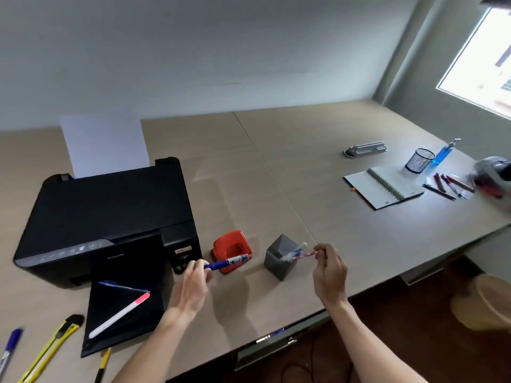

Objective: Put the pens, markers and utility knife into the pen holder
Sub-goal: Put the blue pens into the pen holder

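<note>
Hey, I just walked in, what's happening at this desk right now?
A person is tidying pens into a grey pen holder. The right hand pinches a red pen by the holder's rim, where a marker already sits. The left hand holds a blue marker in front of a red hole punch. A yellow utility knife and a pink-capped white pen on the printer tray are still out.

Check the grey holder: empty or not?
Not empty. The grey holder stands upright with a blue-and-white marker sticking out of its top.
</note>
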`<state>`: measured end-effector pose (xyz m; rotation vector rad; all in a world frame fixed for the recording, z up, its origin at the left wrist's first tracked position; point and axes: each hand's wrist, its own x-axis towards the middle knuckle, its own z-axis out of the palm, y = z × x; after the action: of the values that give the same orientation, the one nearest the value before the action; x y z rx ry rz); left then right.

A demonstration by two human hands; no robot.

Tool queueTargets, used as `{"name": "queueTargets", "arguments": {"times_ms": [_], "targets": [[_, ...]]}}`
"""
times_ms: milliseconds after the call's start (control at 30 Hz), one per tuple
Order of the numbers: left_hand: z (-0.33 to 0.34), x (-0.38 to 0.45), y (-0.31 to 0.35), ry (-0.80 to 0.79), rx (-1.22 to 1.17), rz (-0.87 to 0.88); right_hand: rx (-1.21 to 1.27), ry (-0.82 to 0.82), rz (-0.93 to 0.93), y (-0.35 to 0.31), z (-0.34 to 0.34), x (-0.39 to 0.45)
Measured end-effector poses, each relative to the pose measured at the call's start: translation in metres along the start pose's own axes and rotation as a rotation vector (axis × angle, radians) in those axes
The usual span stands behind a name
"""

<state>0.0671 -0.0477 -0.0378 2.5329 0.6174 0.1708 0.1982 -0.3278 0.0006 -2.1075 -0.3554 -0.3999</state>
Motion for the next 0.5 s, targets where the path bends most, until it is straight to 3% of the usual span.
{"name": "queueTargets", "arguments": {"times_ms": [100,333,500], "targets": [[-0.007,0.012,0.014,0.041,-0.018,0.013,-0.034,0.016,0.051,0.000,-0.001,0.016],[-0.014,0.029,0.056,0.080,-0.035,0.152,-0.200,-0.318,0.168,-0.010,0.026,0.029],[-0.012,0.038,0.085,0.055,-0.001,0.264,-0.186,-0.307,0.241,-0.019,0.028,0.020]]}}
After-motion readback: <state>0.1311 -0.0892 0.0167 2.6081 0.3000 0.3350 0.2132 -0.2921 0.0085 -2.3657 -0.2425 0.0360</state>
